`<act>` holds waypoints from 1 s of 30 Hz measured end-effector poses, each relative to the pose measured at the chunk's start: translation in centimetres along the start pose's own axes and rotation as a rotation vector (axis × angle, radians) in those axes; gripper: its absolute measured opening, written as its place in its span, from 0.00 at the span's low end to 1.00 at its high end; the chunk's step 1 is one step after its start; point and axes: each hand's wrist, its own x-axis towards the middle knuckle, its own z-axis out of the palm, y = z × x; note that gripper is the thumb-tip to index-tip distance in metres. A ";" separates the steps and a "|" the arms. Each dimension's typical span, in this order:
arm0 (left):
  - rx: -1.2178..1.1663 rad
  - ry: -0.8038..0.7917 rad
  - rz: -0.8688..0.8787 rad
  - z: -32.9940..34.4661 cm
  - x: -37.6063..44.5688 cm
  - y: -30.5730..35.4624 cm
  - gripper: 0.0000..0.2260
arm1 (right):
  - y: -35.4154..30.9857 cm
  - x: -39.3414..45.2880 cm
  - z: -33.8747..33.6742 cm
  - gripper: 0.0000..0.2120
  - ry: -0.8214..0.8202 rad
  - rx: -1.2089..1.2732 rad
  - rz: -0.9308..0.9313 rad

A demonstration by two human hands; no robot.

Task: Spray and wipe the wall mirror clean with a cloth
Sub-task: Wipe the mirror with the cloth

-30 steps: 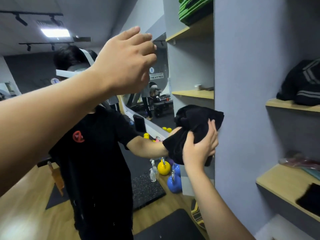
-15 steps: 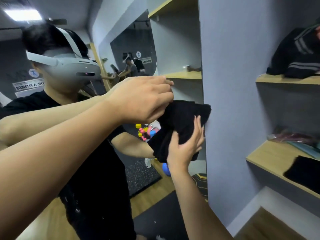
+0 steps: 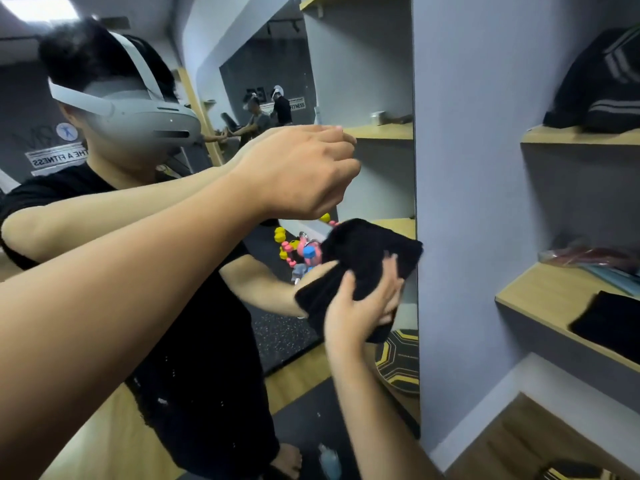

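Right hand: my right hand (image 3: pixel 363 303) sits at about 5 o'clock in view, fingers spread over the black cloth (image 3: pixel 360 261) and pinning it to the wall mirror (image 3: pixel 367 74); half a second back it held the same cloth the same way.
Cloth: bunched, flat against the glass at the mirror's right edge, just beside the grey wall (image 3: pixel 467 202); I read it as slightly lower against the reflected shelves than before.
Left hand: my left hand (image 3: pixel 301 171) hovers at centre, above the cloth and apart from it, fingers curled in a loose fist with nothing visible inside; a second ago it was raised toward 11 o'clock.
Mirror: I see the reflected headset and black shirt at 9 o'clock.
Shelves: wooden shelves (image 3: pixel 540 296) at 3 o'clock carry dark folded items.
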 end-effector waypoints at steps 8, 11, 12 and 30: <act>-0.085 -0.051 0.015 -1.8 -0.5 0.7 0.13 | 1.3 -16.7 -1.7 0.44 -0.658 -0.453 -1.119; -0.099 -0.031 0.074 -3.1 -2.3 1.9 0.11 | 4.3 -12.3 -2.7 0.39 -0.630 -0.520 -1.378; -0.101 -0.040 0.086 -3.7 -3.2 2.2 0.11 | 5.0 -9.9 -3.0 0.38 -0.582 -0.516 -1.392; 0.005 -0.097 -0.041 -8.4 -18.4 1.7 0.12 | -2.7 -12.4 1.3 0.36 -0.196 -0.037 -0.254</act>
